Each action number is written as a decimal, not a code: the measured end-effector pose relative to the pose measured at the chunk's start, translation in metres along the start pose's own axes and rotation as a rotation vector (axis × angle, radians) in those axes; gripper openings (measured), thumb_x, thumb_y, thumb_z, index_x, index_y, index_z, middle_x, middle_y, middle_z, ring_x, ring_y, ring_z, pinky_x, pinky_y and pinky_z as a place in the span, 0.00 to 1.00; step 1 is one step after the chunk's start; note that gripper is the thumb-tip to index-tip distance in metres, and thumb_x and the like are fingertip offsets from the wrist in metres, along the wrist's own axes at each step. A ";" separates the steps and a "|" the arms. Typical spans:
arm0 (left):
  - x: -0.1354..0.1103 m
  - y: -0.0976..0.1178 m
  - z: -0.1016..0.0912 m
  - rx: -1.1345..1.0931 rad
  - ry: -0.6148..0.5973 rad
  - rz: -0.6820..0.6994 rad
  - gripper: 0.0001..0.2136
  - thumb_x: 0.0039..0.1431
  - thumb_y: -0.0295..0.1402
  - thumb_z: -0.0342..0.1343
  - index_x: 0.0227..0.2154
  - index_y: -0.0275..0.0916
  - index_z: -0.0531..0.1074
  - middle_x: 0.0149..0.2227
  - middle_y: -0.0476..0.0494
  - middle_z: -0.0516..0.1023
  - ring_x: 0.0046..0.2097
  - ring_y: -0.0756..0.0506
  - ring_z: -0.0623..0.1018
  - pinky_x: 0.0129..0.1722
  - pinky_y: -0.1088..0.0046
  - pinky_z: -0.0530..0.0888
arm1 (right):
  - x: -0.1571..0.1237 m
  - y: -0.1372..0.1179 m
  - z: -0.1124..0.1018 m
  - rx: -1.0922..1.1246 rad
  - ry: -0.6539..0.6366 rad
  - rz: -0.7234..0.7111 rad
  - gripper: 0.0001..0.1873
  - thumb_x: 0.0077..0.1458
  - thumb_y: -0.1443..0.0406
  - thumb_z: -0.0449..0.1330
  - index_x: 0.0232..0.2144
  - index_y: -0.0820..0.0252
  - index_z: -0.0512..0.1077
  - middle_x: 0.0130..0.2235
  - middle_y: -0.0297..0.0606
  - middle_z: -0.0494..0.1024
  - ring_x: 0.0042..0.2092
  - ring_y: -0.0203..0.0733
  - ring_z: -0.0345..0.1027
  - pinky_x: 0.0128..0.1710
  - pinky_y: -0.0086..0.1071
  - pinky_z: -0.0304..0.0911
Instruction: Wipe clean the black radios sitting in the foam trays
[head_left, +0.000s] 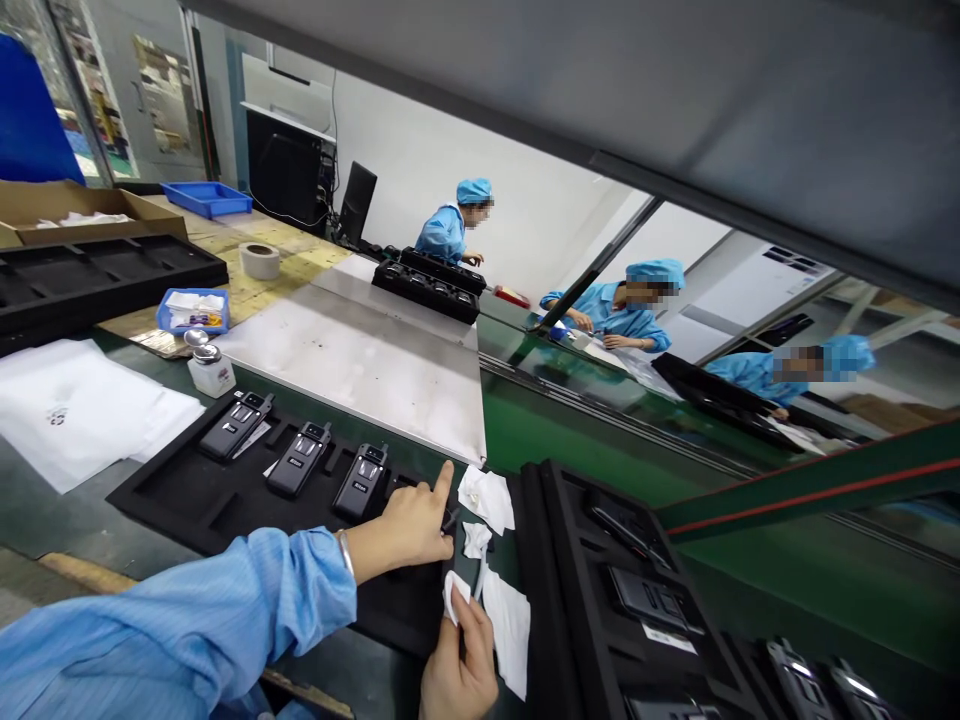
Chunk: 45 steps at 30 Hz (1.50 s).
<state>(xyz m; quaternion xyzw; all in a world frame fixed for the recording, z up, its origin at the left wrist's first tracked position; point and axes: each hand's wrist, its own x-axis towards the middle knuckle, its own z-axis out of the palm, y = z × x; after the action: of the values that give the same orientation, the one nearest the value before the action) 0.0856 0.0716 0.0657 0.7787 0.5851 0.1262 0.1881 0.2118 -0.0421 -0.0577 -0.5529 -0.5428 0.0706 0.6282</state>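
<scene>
My left hand (414, 522) reaches over the right end of a black foam tray (196, 492), index finger stretched out and thumb apart. A dark piece shows beside its fingers; what lies under the palm is hidden. My right hand (461, 660) pinches a small white wipe (455, 597) between thumb and fingers at the tray's right edge. Three black handheld devices with short antenna stubs, a left one (236, 425), a middle one (298, 460) and a right one (361, 482), sit in the tray's slots. Crumpled white wipes (487, 498) lie right of my hands.
Another foam tray (559, 600) with more devices stands at right. A white dispenser bottle (210, 370), white bags (82, 405), a tape roll (259, 261) and a small blue bin (193, 311) are at left. Co-workers sit beyond the green conveyor (525, 405). A slanted green bar (810, 485) crosses at right.
</scene>
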 end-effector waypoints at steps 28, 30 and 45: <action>-0.072 -0.047 0.008 -0.706 0.003 0.674 0.53 0.52 0.34 0.64 0.69 0.41 0.29 0.58 0.33 0.70 0.56 0.39 0.75 0.55 0.64 0.72 | 0.098 -0.094 -0.032 -0.474 -0.439 -0.814 0.19 0.60 0.76 0.53 0.41 0.49 0.78 0.38 0.33 0.76 0.41 0.37 0.62 0.63 0.55 0.43; -0.071 -0.046 0.007 -0.695 -0.005 0.676 0.54 0.51 0.34 0.64 0.69 0.42 0.27 0.58 0.33 0.70 0.56 0.39 0.74 0.55 0.64 0.72 | 0.098 -0.094 -0.034 -0.469 -0.449 -0.800 0.20 0.59 0.77 0.52 0.41 0.51 0.78 0.36 0.34 0.76 0.41 0.37 0.62 0.63 0.55 0.43; -0.067 -0.049 0.004 -0.633 0.017 0.719 0.55 0.50 0.31 0.65 0.69 0.42 0.27 0.58 0.31 0.70 0.55 0.38 0.76 0.52 0.66 0.74 | 0.106 -0.085 -0.030 -0.476 -0.411 -0.808 0.20 0.59 0.74 0.54 0.40 0.43 0.78 0.38 0.30 0.77 0.42 0.37 0.63 0.65 0.61 0.36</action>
<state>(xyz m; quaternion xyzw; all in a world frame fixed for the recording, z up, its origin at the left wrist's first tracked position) 0.0264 0.0183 0.0420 0.8352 0.2128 0.3614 0.3557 0.2336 -0.0198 0.0780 -0.4012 -0.8267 -0.1962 0.3423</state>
